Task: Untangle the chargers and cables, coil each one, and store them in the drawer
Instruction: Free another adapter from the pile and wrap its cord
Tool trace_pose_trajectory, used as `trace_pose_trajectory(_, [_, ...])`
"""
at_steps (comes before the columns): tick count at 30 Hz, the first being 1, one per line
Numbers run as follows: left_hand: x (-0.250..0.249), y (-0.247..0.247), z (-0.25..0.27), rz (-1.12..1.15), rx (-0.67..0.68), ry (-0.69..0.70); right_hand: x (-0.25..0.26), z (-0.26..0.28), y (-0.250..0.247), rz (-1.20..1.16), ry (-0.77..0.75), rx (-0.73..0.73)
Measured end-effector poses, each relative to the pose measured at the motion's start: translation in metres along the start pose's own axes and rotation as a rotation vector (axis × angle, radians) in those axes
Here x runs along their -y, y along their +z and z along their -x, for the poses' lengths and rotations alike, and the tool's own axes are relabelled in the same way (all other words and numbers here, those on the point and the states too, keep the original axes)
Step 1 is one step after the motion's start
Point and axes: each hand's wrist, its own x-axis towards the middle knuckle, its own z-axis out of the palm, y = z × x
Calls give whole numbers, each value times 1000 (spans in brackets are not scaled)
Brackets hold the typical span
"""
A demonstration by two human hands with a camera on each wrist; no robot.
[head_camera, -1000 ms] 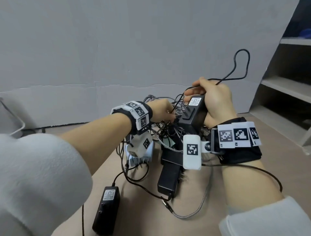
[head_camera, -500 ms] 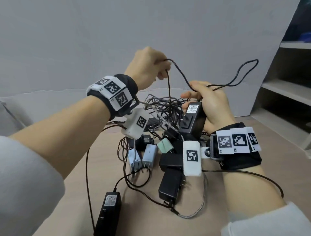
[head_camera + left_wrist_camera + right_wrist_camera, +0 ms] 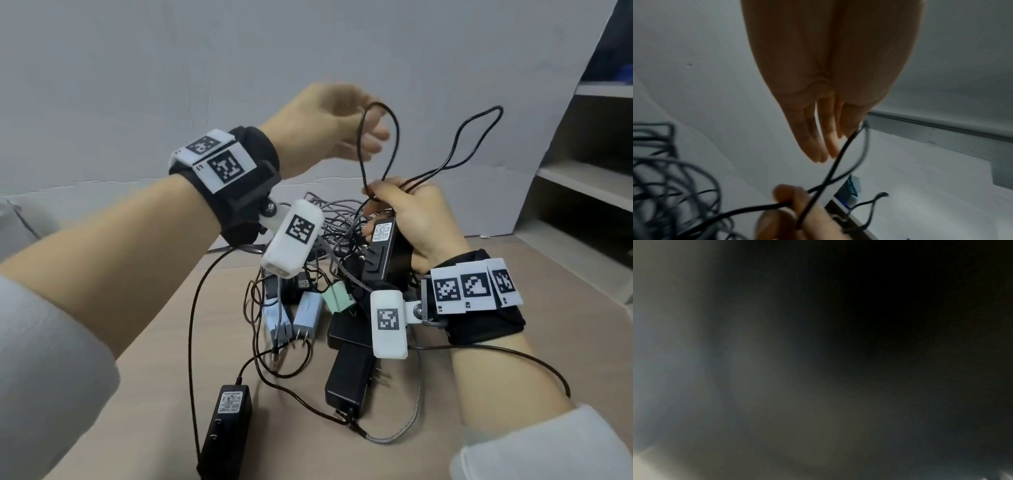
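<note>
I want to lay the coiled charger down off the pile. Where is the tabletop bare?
Bare tabletop lies left of the black adapter, toward the left sleeve, and right of the pile beyond the right wrist. The middle is crowded with the cable tangle and chargers.

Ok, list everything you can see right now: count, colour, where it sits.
Black power brick with white label: one, held up in the right hand.
Thin black cable: one, looped above the right hand's pinch.
Black power bricks on the table: two, one front left, one centre.
Pale blue plug chargers: two, side by side mid-pile.
Mint green plug charger: one, centre.
Grey braided cable: one, trailing front right.
Tan table: one.
Grey shelving: right edge.
Left hand: raised, fingers straight, by the loop.
Right hand: grips brick, pinches cable.
</note>
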Motion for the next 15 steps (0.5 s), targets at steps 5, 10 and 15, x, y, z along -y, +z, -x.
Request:
trace_pose_trajectory(5, [47,4,9,-642,285,-247,-7,-9,-7,-101,19,-133])
trace_pose_trajectory(10, [71,12,17,-894,369,-258,-14,-14,-12,-152,56,-193])
trace_pose_trajectory(15, [89,11,33,-890,212,-102,-16,-14,-14,-237,65,-271])
